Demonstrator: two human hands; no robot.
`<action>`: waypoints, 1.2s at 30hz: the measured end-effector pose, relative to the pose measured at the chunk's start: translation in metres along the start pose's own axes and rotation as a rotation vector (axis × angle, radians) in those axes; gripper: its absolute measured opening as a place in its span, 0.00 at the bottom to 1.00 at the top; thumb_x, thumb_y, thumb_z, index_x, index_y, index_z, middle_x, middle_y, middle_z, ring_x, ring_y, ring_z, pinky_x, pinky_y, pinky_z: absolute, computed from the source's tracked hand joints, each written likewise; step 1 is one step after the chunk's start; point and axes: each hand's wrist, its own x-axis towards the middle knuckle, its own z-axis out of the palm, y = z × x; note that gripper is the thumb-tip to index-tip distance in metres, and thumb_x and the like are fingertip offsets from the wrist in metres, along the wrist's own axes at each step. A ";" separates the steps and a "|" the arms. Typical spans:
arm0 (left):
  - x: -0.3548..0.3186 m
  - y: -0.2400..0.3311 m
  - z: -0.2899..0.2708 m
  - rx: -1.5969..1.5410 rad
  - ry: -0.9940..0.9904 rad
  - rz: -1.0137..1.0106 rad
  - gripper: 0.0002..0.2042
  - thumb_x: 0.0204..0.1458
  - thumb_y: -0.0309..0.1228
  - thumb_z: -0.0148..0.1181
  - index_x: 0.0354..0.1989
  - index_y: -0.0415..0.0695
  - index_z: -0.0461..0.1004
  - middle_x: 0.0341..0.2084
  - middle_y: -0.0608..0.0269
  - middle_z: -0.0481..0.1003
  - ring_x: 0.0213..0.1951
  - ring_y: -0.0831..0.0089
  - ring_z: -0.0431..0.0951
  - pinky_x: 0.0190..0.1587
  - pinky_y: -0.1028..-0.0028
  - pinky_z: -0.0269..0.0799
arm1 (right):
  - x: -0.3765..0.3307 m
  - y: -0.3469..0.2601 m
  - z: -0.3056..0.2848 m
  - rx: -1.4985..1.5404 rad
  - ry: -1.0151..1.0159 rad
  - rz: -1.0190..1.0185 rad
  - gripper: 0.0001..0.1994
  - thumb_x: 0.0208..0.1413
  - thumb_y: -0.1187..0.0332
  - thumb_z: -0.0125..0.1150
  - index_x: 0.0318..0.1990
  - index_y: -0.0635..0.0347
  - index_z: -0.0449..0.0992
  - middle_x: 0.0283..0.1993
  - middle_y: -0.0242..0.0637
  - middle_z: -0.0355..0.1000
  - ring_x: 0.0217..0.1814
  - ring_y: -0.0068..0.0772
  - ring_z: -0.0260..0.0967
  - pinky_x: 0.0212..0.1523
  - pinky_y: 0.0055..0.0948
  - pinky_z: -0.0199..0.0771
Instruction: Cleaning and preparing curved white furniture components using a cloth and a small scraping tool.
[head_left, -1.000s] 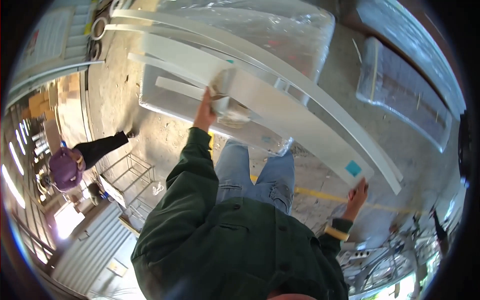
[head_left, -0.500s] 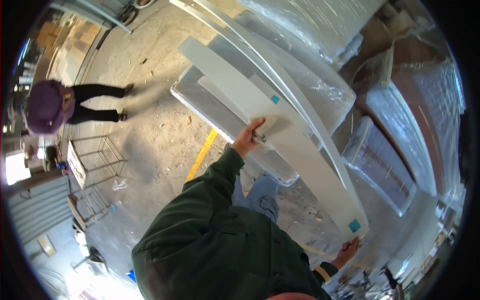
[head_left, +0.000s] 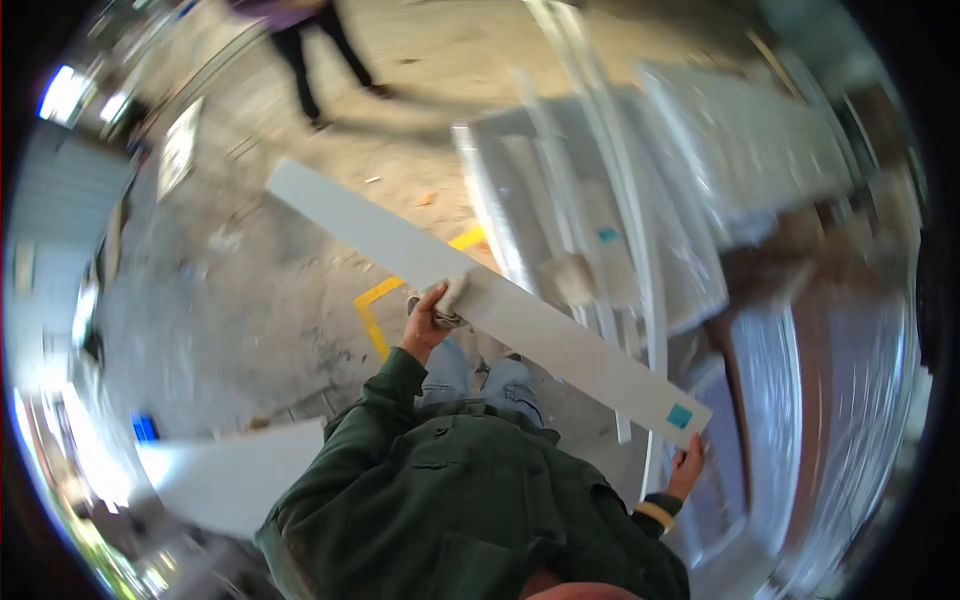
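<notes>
Head view, single entry.

Long white panel (head_left: 480,300): a narrow flat board running diagonally from the upper left of the frame down to the lower right, lifted clear of the floor, with a small teal sticker (head_left: 679,416) near its lower-right end. It is carried flat-side up and supported at two well-separated points, which judging by its length keeps it from sagging or swinging.

Left hand (head_left: 432,312): centre of the frame, closed around the panel's near edge with a pale rag or glove (head_left: 455,296) bunched between palm and board, probably as padding against the edge.

Right hand (head_left: 688,465): lower right, fingers spread upward under the panel's end; it props the board from below rather than wrapping it, so the grip is wide and open-palmed.

Wearer: dark green jacket (head_left: 450,500), jeans below, a yellow band at the right wrist.

Stacked white panels under clear plastic wrap (head_left: 600,230): centre right, blurred, lying beneath the carried board.

Floor: bare concrete (head_left: 260,300) with a yellow painted line (head_left: 375,315) at centre left.

Another white sheet (head_left: 225,480): lower left.

Second person's legs (head_left: 320,50): upper centre, well apart.
</notes>
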 end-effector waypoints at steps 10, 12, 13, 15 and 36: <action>-0.164 0.130 -0.150 -0.311 0.196 0.532 0.15 0.52 0.35 0.61 0.47 0.45 0.73 0.41 0.64 0.77 0.42 0.69 0.78 0.44 0.65 0.75 | 0.102 -0.178 0.238 0.427 -0.554 0.534 0.13 0.54 0.56 0.61 0.35 0.55 0.72 0.19 0.27 0.63 0.09 0.16 0.49 0.07 0.17 0.43; -0.184 0.170 -0.175 -0.363 0.265 0.635 0.16 0.52 0.35 0.60 0.48 0.45 0.72 0.42 0.63 0.77 0.43 0.68 0.78 0.45 0.64 0.75 | 0.100 -0.224 0.294 0.389 -0.612 0.556 0.11 0.54 0.56 0.60 0.32 0.52 0.71 0.19 0.24 0.62 0.10 0.15 0.50 0.08 0.16 0.45; -0.192 0.198 -0.195 -0.370 0.264 0.661 0.16 0.52 0.35 0.60 0.48 0.45 0.72 0.42 0.63 0.77 0.43 0.68 0.78 0.45 0.64 0.75 | 0.093 -0.256 0.328 0.388 -0.652 0.494 0.11 0.54 0.56 0.60 0.33 0.51 0.72 0.19 0.24 0.62 0.10 0.15 0.50 0.08 0.16 0.45; -0.214 0.233 -0.228 -0.416 0.266 0.668 0.16 0.52 0.35 0.60 0.49 0.45 0.72 0.42 0.62 0.77 0.44 0.66 0.77 0.46 0.60 0.75 | 0.088 -0.298 0.377 0.372 -0.683 0.474 0.11 0.53 0.56 0.61 0.32 0.51 0.72 0.20 0.24 0.64 0.10 0.15 0.50 0.08 0.17 0.43; -0.209 0.788 -0.389 -0.364 0.418 0.829 0.15 0.50 0.35 0.61 0.46 0.46 0.73 0.40 0.61 0.77 0.39 0.65 0.79 0.38 0.59 0.79 | -0.029 -0.694 0.851 0.385 -0.916 0.542 0.08 0.54 0.60 0.61 0.31 0.48 0.70 0.20 0.23 0.59 0.09 0.14 0.46 0.08 0.16 0.43</action>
